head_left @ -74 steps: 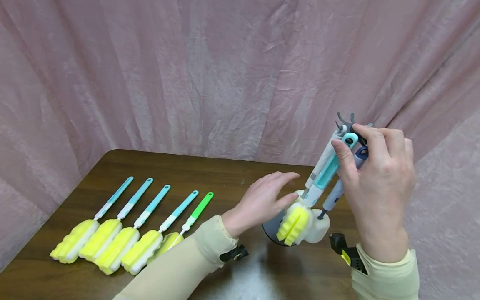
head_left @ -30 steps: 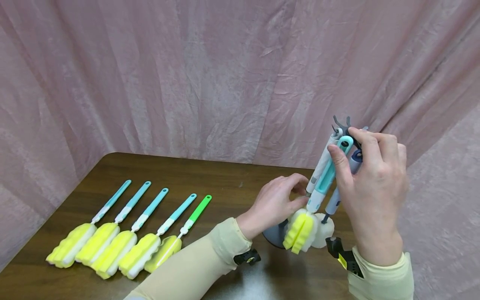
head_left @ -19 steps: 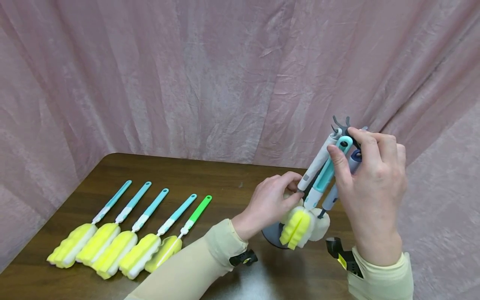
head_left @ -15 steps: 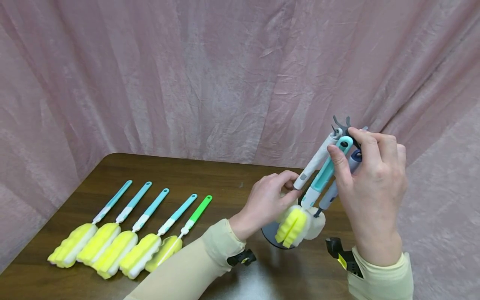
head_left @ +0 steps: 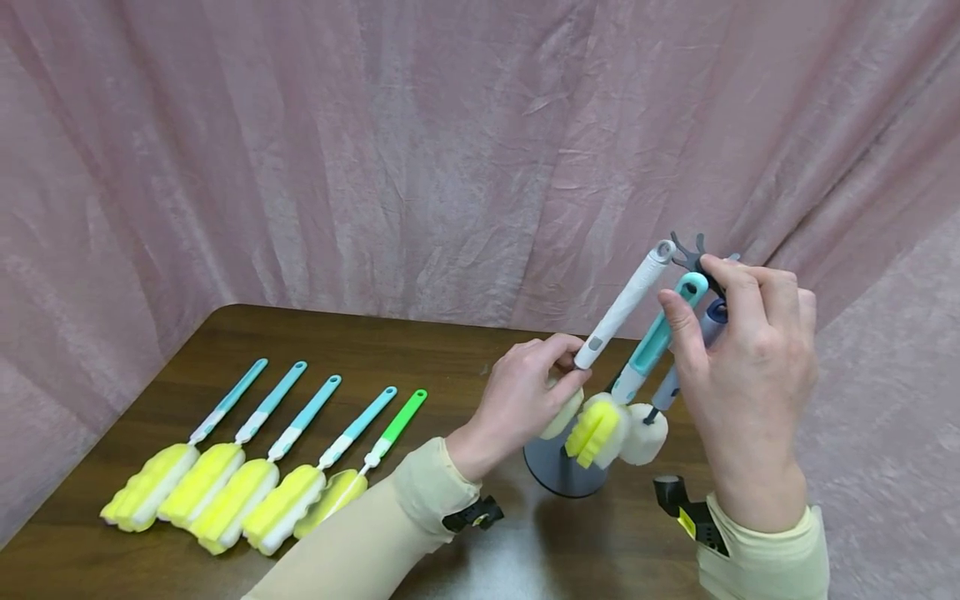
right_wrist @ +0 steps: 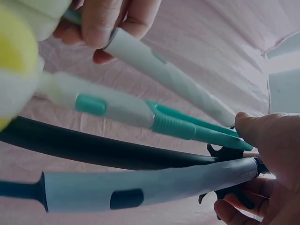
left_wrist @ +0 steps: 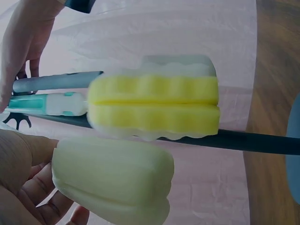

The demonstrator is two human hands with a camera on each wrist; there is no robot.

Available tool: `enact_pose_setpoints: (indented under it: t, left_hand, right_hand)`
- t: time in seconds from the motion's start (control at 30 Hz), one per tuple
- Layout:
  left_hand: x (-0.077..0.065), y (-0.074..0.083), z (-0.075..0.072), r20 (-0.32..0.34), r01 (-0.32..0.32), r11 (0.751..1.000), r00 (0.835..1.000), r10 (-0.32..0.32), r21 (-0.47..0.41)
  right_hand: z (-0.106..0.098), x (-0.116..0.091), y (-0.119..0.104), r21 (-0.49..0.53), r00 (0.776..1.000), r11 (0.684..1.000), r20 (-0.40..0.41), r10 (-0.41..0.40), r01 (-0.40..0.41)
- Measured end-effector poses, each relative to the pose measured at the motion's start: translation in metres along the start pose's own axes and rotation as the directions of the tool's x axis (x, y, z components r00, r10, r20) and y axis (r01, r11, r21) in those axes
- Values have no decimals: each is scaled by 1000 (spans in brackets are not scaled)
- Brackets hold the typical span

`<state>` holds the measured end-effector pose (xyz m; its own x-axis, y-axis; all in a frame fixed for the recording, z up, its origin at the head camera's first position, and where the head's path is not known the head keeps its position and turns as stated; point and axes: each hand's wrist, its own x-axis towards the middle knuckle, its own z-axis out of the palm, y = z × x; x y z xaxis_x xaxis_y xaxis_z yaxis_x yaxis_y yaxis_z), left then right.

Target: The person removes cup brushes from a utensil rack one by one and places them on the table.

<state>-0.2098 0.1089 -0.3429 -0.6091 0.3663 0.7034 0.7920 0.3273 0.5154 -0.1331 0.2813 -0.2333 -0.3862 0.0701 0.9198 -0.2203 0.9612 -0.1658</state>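
My left hand point(head_left: 513, 398) pinches a white-handled sponge bottle brush point(head_left: 621, 315) at its neck, just above the pale sponge head point(left_wrist: 112, 180). The handle slants up right, its ring end beside the dark hooks point(head_left: 688, 252) atop a hanging stand. My right hand point(head_left: 753, 367) grips the stand's top, with the thumb by the ring of a teal-handled brush point(head_left: 651, 342). This brush hangs with its yellow and white sponge point(left_wrist: 154, 105) downward. Behind it hangs a grey-blue-handled brush point(right_wrist: 154, 187) with a white sponge. Part of the stand's pole point(right_wrist: 93, 145) shows between the brushes.
The stand's round dark base point(head_left: 562, 483) is on the wooden table point(head_left: 360, 333). Several yellow-and-white sponge brushes with teal handles point(head_left: 303, 421) lie in a row at left, beside one green-handled brush point(head_left: 405, 421). A pink curtain point(head_left: 450, 167) hangs behind the table.
My left hand reached the white-handled brush, pinched its neck and drew it leftward. Its ring end now looks off the hook. The right hand has stayed on the stand's top.
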Motion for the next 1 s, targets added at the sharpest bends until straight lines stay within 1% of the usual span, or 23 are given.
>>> enact_pose_setpoints:
  t: [0.2, 0.37, 0.53, 0.67, 1.0]
  left_hand:
    - [-3, 1, -7, -15, 7, 1000, 1000, -7, -19]
    - [-9, 1, -14, -31, 20, 999, 999, -21, -28]
    - [-15, 0, -20, -42, 23, 999, 999, -24, -26]
    - [-20, 0, -24, -50, 21, 999, 999, -22, -27]
    - [-37, -1, -36, -45, 45, 999, 998, -46, -2]
  right_hand:
    - [0, 0, 0, 1, 1000, 1000, 4, 6, -6]
    - [0, 0, -2, -2, 1000, 1000, 9, 21, -21]
    - [0, 0, -1, 3, 1000, 1000, 7, 17, -17]
    - [0, 0, 0, -1, 1000, 1000, 4, 17, -17]
    - [0, -2, 0, -4, 1000, 1000, 1, 19, -19]
